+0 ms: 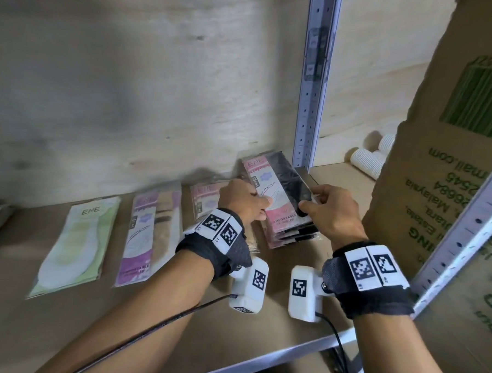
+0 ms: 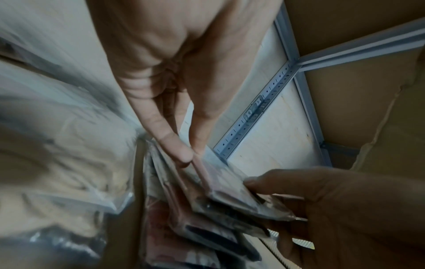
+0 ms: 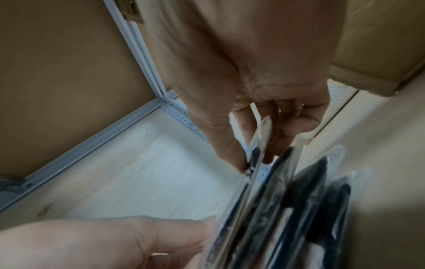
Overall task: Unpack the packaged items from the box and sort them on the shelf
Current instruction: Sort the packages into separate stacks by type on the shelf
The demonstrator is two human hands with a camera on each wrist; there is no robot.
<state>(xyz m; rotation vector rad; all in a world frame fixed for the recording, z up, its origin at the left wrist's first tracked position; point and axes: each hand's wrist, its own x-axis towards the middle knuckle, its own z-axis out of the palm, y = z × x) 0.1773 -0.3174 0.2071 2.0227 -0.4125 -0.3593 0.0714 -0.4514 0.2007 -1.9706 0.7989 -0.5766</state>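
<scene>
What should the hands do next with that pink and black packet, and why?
Probably lower the pink-and-black plastic packet flat onto the stack of matching packets beneath it. Both the left hand and right hand pinch its edges, tilted above that pile, while other colours lie separately on the brown shelf board.

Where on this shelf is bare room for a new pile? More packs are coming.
Bare board lies in front of the green pack and purple pack, toward the front rail. It is crowded by the pink-and-black stack and cardboard box.

White ribbed paper cups (image 1: 369, 161) lying stacked beyond grey perforated upright post (image 1: 313, 84).
</scene>
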